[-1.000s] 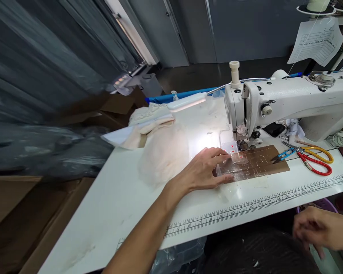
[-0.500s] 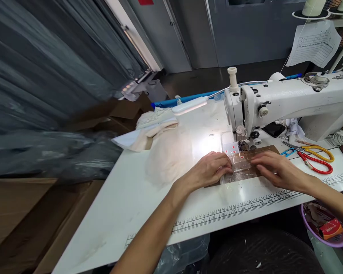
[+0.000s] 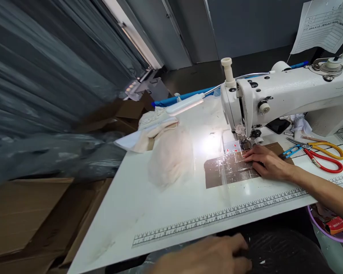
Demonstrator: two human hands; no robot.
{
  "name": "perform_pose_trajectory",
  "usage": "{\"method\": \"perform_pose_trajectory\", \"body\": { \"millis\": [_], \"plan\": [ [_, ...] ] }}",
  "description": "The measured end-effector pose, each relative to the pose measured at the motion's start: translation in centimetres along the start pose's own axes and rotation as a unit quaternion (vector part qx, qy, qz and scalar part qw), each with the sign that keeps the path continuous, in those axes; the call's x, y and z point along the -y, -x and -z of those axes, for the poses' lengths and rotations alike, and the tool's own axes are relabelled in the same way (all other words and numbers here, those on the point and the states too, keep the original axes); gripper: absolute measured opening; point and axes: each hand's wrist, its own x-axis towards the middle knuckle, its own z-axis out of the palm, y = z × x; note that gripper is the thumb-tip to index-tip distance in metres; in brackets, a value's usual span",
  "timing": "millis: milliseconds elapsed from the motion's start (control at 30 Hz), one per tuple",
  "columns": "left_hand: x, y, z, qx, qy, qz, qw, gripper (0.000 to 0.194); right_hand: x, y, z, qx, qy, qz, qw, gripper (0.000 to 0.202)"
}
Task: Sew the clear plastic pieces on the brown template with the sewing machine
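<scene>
Two hands at a sewing machine. The brown sheet lay flat on the white table, just in front of the needle area, with crinkled clear film over its middle. The right hand rested on the sheet's right part, fingers bent and close together, tips down by the presser foot; whether they pinched anything thin could not be told. The left hand, blurred, hung beyond the table's front edge with fingers loosely curled; its grasp, if any, could not be made out.

The sheet appeared light, thin and rather stiff, the glossy film probably slippery and easily creased. The left end, uncovered by either hand, seemed the best hold, although whether the sheet was stuck down was uncertain. Room for sliding lay leftward and forward, between the pale fabric and the printed ruler along the front edge. The machine bounded the far side; blue snips and scissors crowded the right.
</scene>
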Motion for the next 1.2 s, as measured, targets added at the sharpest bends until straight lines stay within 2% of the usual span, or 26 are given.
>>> {"method": "perform_pose_trajectory", "body": {
  "millis": [100, 167, 233, 333, 400, 467, 600, 833, 967, 1100, 1200],
  "plan": [
    [2.6, -0.1, 3.8, -0.105, 0.011, 0.037, 0.994, 0.02, 0.0, 0.1, -0.1, -0.022, -0.025, -0.022, 0.999, 0.033],
    [5.1, -1.2, 6.4, -0.204, -0.068, 0.076, 0.974, 0.021, 0.1, 0.1, 0.0, -0.026, -0.028, -0.034, 0.999, 0.032],
    [7.8, -2.8, 7.9, -0.258, -0.133, 0.071, 0.954, 0.024, 0.1, 0.1, 0.2, -0.024, -0.029, -0.047, 0.998, 0.032],
    [11.3, -5.2, 7.9, -0.238, -0.084, 0.003, 0.968, 0.019, 0.1, 0.1, 0.2, -0.018, -0.029, -0.065, 0.997, 0.032],
    [12.9, -6.3, 7.1, -0.212, -0.037, -0.01, 0.977, 0.017, 0.0, 0.1, 0.1, -0.019, -0.031, -0.066, 0.997, 0.031],
    [14.0, -6.9, 6.1, -0.216, 0.007, -0.003, 0.976, 0.014, -0.1, 0.1, 0.1, -0.021, -0.033, -0.061, 0.997, 0.032],
    [14.6, -6.9, 5.3, -0.261, 0.016, 0.007, 0.965, 0.013, 0.1, 0.1, 0.4, -0.021, -0.04, -0.058, 0.997, 0.033],
    [12.7, -6.5, 6.6, -0.241, -0.034, -0.005, 0.97, 0.021, 2.1, -1.4, 1.2, 0.052, -0.043, -0.091, 0.994, 0.033],
    [12.1, -6.3, 6.7, -0.266, -0.037, -0.014, 0.963, 0.022, 3.3, -2.6, 0.9, 0.067, -0.041, -0.133, 0.988, 0.019],
    [12.1, -5.0, 6.4, -0.283, 0.057, 0.027, 0.957, 0.022, 4.3, -2.3, 0.8, 0.056, -0.154, -0.179, 0.97, 0.02],
    [11.8, -3.9, 6.4, -0.291, 0.179, 0.073, 0.937, 0.031, 4.8, -1.6, 0.8, 0.099, -0.268, -0.264, 0.921, 0.021]
  ]
}}
